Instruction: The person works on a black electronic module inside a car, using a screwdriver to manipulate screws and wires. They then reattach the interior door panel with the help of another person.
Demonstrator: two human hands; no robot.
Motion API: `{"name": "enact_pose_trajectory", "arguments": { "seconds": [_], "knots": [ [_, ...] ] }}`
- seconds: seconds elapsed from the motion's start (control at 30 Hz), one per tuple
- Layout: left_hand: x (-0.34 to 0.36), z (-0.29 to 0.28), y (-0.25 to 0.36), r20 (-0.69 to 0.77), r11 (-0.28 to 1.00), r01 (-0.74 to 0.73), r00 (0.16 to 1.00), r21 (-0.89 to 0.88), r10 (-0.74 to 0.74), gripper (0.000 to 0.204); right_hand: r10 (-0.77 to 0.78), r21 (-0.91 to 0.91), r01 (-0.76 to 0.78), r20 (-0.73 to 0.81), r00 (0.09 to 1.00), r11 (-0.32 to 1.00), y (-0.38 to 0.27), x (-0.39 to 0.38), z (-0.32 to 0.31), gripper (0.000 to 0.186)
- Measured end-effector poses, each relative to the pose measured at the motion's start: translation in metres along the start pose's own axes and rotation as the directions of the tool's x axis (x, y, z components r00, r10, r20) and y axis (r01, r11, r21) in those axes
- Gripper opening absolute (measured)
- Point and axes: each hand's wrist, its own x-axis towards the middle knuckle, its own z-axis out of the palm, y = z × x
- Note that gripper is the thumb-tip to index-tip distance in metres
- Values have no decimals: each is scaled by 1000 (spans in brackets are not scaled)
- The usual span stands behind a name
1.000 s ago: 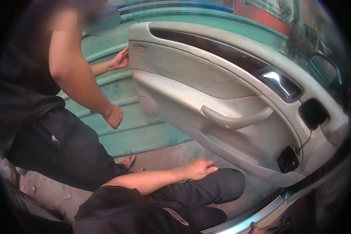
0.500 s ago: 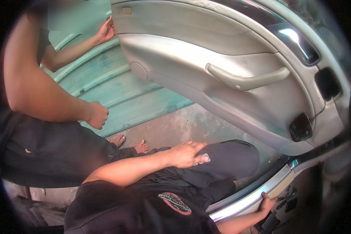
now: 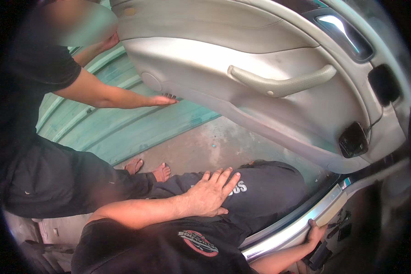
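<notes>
My left hand [image 3: 211, 194] lies palm down on the thigh of my dark trousers [image 3: 267, 192], with its fingers spread and nothing held. My right hand [image 3: 316, 233] is closed around the edge of the car's door sill [image 3: 306, 226], thumb on top, with the other fingers partly hidden. In front of me a car door with a beige inner panel [image 3: 182, 55] stands open. Its curved pull handle [image 3: 283, 84] is apart from both my hands.
At the left a co-worker stands with one hand [image 3: 112, 42] at the door's outer edge and the other hand [image 3: 165, 100] palm up near its lower edge. Behind is a green corrugated sheet [image 3: 118, 123]. A dark box-like part [image 3: 353, 139] hangs by a cable on the panel.
My left hand has turned palm down and spread on my thigh. The co-worker's nearer hand has opened and reached right to the door's underside. My right hand stays on the sill.
</notes>
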Motion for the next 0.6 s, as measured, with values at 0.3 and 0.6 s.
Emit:
{"name": "enact_pose_trajectory", "arguments": {
  "seconds": [0.3,0.6],
  "knots": [
    [10,0,7,8,999,6,1000,-53,-5,111,12,-6,-13,-61,998,1000,22,8,-8,94],
    [7,1,1,-49,999,2,999,-52,-4,109,33,-34,-36,-74,997,999,5,-1,4,87]
  ]
}}
